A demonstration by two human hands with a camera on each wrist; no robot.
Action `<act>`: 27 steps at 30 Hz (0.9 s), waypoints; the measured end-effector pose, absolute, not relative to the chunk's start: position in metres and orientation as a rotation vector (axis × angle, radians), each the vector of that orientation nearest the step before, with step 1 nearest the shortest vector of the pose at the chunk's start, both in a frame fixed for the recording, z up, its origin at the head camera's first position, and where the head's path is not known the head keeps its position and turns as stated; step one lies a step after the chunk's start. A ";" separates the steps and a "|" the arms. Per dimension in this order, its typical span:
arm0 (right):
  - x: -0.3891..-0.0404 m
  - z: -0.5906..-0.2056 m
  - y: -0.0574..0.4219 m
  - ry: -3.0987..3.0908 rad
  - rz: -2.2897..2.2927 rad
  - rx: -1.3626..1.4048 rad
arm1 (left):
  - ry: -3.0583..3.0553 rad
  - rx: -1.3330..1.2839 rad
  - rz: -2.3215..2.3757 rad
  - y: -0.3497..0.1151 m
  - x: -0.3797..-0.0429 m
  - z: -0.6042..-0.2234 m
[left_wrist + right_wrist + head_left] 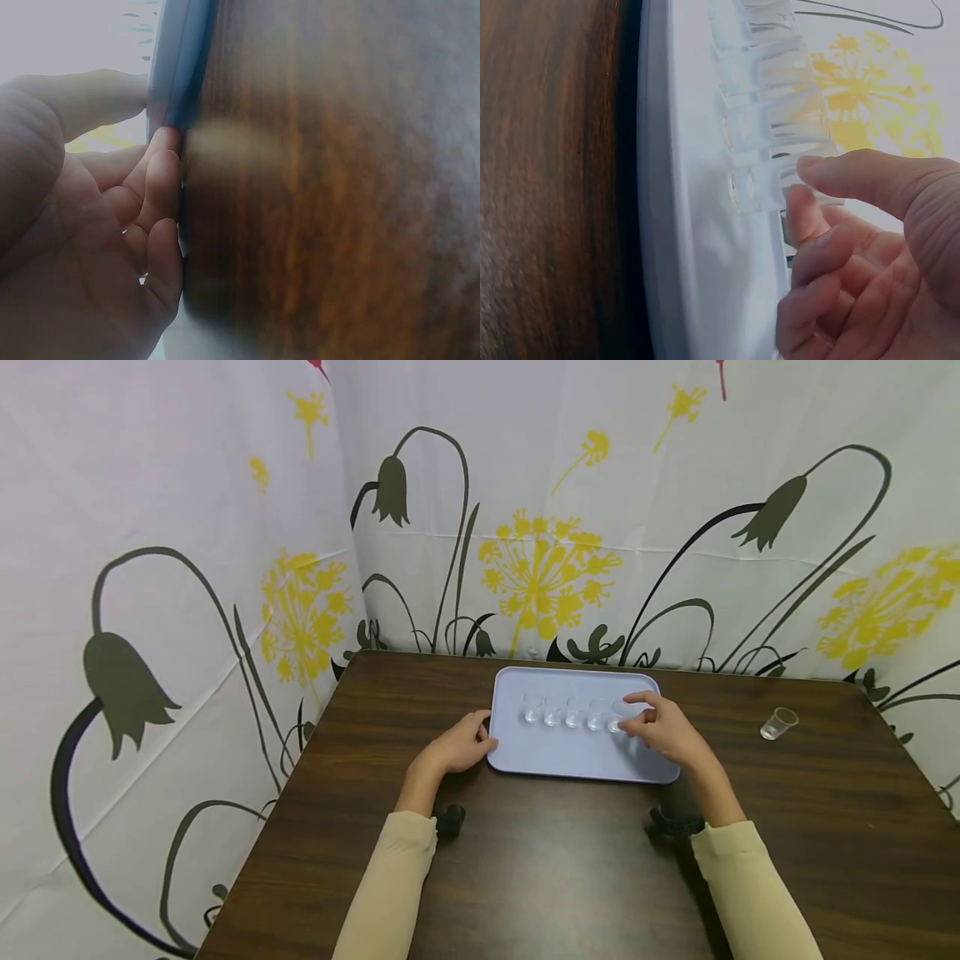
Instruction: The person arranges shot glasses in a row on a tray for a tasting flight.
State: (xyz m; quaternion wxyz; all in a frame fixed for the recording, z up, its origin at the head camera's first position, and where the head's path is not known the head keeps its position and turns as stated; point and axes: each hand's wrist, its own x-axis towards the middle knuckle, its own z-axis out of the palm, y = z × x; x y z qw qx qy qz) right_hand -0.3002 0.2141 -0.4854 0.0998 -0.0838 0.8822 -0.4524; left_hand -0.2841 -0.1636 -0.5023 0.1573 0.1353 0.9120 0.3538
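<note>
A pale blue-grey tray (pixel 555 760) lies on the table and bears a row of several small clear shot glasses (pixel 573 713). At the tray's left edge my left hand (pixel 459 745) grips the rim; in the left wrist view the thumb is on the rim and the fingers (pixel 161 180) lie along its side, near the tabletop. My right hand (pixel 663 727) is over the tray's right part, its thumb and index finger pinching the rightmost shot glass (pixel 761 184). That glass stands upright at the end of the row. The other right-hand fingers are curled.
Another small clear glass (pixel 778 723) stands on the dark wooden table (pixel 555 868), to the right of the tray. Behind the table hangs a white curtain (pixel 525 460) with yellow and grey flowers, and it continues along the left side.
</note>
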 end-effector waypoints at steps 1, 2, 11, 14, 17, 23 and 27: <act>-0.301 -0.485 0.214 2.608 -1.325 -0.245 | 2.612 0.392 1.011 -0.164 -0.284 -0.502; -0.302 -0.485 0.215 2.607 -1.315 -0.238 | 2.618 0.398 1.008 -0.165 -0.285 -0.502; -0.298 -0.479 0.235 2.769 -1.178 -0.214 | 2.630 0.414 0.989 -0.165 -0.285 -0.504; -0.293 -0.477 0.255 2.804 -1.147 -0.197 | 2.623 0.411 0.993 -0.163 -0.284 -0.504; -0.289 -0.474 0.277 2.823 -1.144 -0.172 | 2.616 0.396 1.000 -0.163 -0.285 -0.504; -0.283 -0.464 0.325 2.915 -1.153 -0.079 | 2.626 0.460 1.018 -0.168 -0.295 -0.520; -0.276 -0.463 0.352 2.957 -1.219 0.143 | 2.635 0.456 1.015 -0.166 -0.295 -0.519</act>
